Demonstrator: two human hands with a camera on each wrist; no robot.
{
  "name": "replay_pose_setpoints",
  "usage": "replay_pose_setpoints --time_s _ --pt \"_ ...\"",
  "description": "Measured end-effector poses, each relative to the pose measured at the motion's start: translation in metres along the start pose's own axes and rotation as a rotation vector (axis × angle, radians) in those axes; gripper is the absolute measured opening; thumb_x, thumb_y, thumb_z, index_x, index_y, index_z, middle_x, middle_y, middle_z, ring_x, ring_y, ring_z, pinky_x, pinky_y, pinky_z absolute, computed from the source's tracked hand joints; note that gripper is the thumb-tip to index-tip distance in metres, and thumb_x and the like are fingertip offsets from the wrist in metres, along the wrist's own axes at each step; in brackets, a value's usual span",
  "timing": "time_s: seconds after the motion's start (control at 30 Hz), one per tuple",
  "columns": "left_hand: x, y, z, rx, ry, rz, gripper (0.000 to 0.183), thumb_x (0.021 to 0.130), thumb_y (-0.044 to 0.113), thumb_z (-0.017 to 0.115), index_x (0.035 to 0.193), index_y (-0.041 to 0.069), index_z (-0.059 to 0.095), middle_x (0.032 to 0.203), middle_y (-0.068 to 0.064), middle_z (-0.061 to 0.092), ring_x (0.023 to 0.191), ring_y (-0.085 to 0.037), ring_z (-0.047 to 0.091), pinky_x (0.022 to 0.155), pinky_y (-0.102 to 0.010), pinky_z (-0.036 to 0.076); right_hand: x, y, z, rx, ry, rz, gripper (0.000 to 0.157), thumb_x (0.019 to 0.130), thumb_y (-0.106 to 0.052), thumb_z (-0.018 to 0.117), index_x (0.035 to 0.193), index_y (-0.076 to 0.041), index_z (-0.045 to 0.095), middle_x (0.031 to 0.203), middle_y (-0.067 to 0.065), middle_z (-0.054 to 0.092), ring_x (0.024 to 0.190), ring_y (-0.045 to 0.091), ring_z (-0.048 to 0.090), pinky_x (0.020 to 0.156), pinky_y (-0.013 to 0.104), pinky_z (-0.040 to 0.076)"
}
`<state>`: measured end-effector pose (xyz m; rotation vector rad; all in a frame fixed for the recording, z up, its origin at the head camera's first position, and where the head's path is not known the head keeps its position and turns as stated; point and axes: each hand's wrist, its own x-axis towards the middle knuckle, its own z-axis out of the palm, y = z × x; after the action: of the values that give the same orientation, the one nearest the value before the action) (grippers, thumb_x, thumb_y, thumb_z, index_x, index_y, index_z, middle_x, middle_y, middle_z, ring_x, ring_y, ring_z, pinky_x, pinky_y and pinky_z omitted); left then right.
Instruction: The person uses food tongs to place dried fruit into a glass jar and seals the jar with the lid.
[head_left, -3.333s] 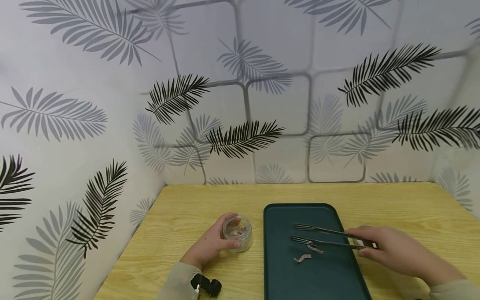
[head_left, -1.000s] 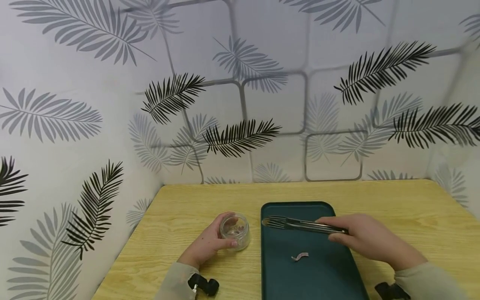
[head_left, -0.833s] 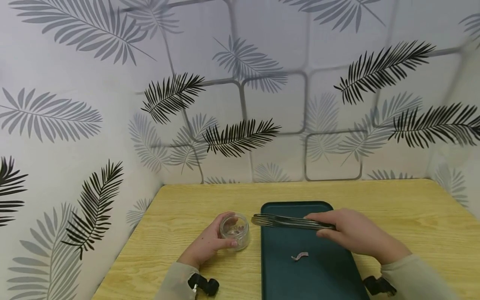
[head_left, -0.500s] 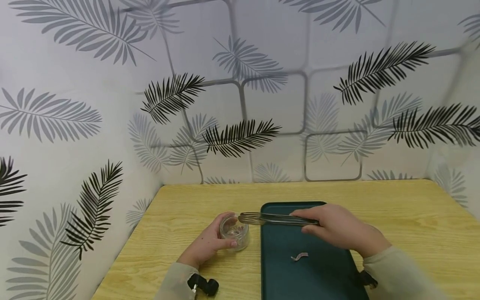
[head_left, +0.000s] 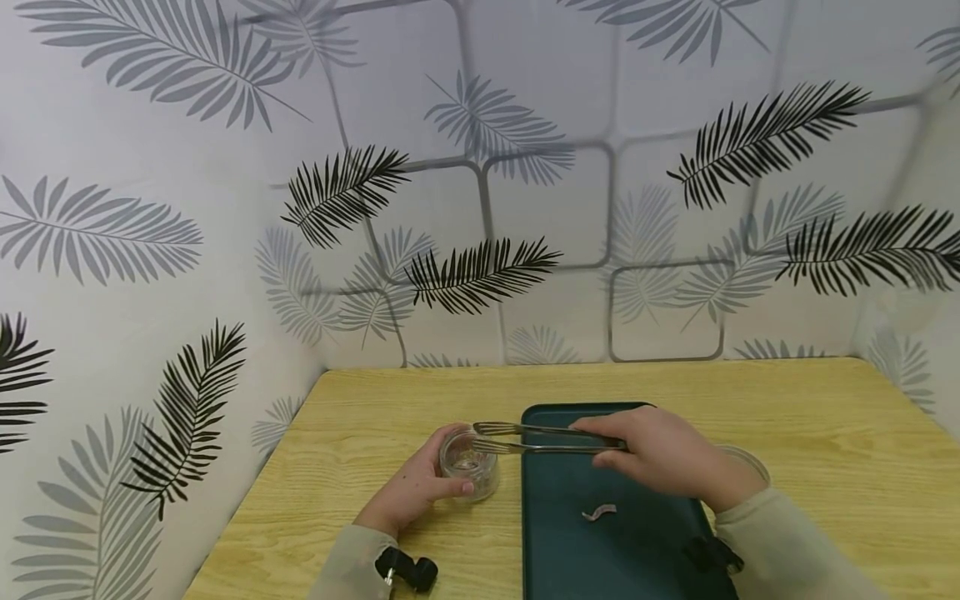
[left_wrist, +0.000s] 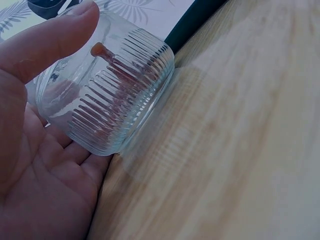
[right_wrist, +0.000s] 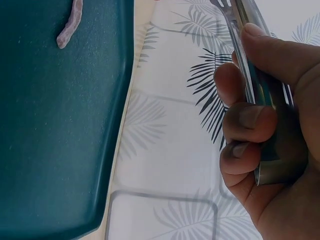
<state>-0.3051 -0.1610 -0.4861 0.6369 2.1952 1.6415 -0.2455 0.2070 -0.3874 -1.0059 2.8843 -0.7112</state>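
My left hand [head_left: 423, 483] holds a small ribbed glass jar [head_left: 487, 482] on the table, thumb at the near side and fingers behind it. Reddish-brown strips lie inside the jar [left_wrist: 125, 80], plain in the left wrist view. My right hand [head_left: 667, 454] grips metal tongs [head_left: 555, 440] with fork-like ends. Their two arms stand apart, the tips over the jar's mouth. On the dark green tray [head_left: 570, 558] lies one pale, curled strip [head_left: 600, 512]; the right wrist view shows this strip [right_wrist: 71, 25] pinkish and wrinkled.
The tray stands between the jar and my right forearm, on a yellow wood-grain table [head_left: 420, 387]. A round, clear rim [head_left: 750, 460] shows behind my right wrist. A leaf-patterned wall covering [head_left: 555, 317] rises behind the table's far edge.
Two strips lay on the tray at first; one is gone from it. My right hand has carried the tongs left over the jar, closed, and their arms have now spread. The left hand stays put.
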Motion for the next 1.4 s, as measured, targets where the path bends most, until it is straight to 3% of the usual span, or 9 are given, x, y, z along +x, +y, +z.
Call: replay_pose_setpoints --time_s 0.4,0.63,0.87,1.17,1.27,1.33,1.4 --pt "-0.001 0.0 -0.001 0.021 -0.005 0.004 0.082 0.091 0.021 0.079 0.157 0.02 0.031 0.156 -0.006 0.041 0.141 -0.026 0.041 0.111 -0.048 0.032 -0.013 0.014 -0.002 0.039 -0.033 0.035 0.049 0.098 -0.034 0.067 0.145 -0.022 0.057 0.093 -0.02 0.065 0.064 0.001 0.052 0.06 0.03 0.042" --pt "0.0 0.002 -0.001 0.006 -0.016 0.01 0.081 0.091 0.02 0.079 0.157 0.019 0.031 0.156 -0.008 0.041 0.138 -0.028 0.044 0.109 -0.045 0.035 -0.03 0.027 -0.006 0.056 -0.031 0.056 0.051 0.098 -0.038 0.066 0.146 -0.021 0.056 0.092 -0.02 0.065 0.067 0.002 0.054 0.061 0.029 0.042" --pt "0.001 -0.001 -0.002 0.018 -0.015 0.011 0.081 0.09 0.022 0.08 0.156 0.02 0.032 0.155 -0.007 0.042 0.137 -0.026 0.045 0.109 -0.044 0.035 -0.052 0.045 -0.008 0.071 -0.05 0.09 0.06 0.097 -0.052 0.062 0.146 -0.018 0.056 0.098 -0.018 0.066 0.075 0.001 0.056 0.064 0.03 0.044" --pt "0.001 0.0 -0.001 0.027 -0.012 0.005 0.08 0.09 0.022 0.08 0.156 0.021 0.034 0.154 -0.007 0.043 0.137 -0.026 0.045 0.108 -0.042 0.035 -0.083 0.067 -0.012 0.148 -0.075 0.112 0.054 0.098 -0.039 0.066 0.145 -0.015 0.057 0.101 -0.013 0.068 0.074 0.003 0.055 0.061 0.028 0.042" --pt "0.001 0.0 -0.001 0.031 -0.011 0.004 0.08 0.09 0.023 0.08 0.156 0.021 0.034 0.154 -0.007 0.043 0.136 -0.026 0.045 0.107 -0.042 0.036 -0.093 0.075 -0.013 0.152 -0.079 0.113 0.052 0.098 -0.039 0.067 0.145 -0.018 0.058 0.113 -0.006 0.069 0.085 0.003 0.06 0.064 0.028 0.047" --pt "0.001 -0.001 -0.002 0.028 -0.013 0.005 0.08 0.09 0.023 0.08 0.156 0.021 0.034 0.154 -0.007 0.043 0.137 -0.026 0.045 0.107 -0.041 0.036 -0.099 0.079 -0.014 0.123 -0.082 0.114 0.052 0.097 -0.042 0.066 0.144 -0.022 0.059 0.125 0.001 0.068 0.1 0.006 0.063 0.07 0.028 0.051" --pt "0.001 -0.002 -0.002 0.024 -0.013 0.006 0.08 0.09 0.023 0.08 0.156 0.021 0.034 0.154 -0.007 0.043 0.137 -0.026 0.045 0.107 -0.041 0.036 -0.104 0.083 -0.014 0.13 -0.106 0.134 0.051 0.096 -0.044 0.066 0.143 -0.025 0.06 0.134 0.007 0.064 0.103 0.006 0.063 0.071 0.029 0.051"
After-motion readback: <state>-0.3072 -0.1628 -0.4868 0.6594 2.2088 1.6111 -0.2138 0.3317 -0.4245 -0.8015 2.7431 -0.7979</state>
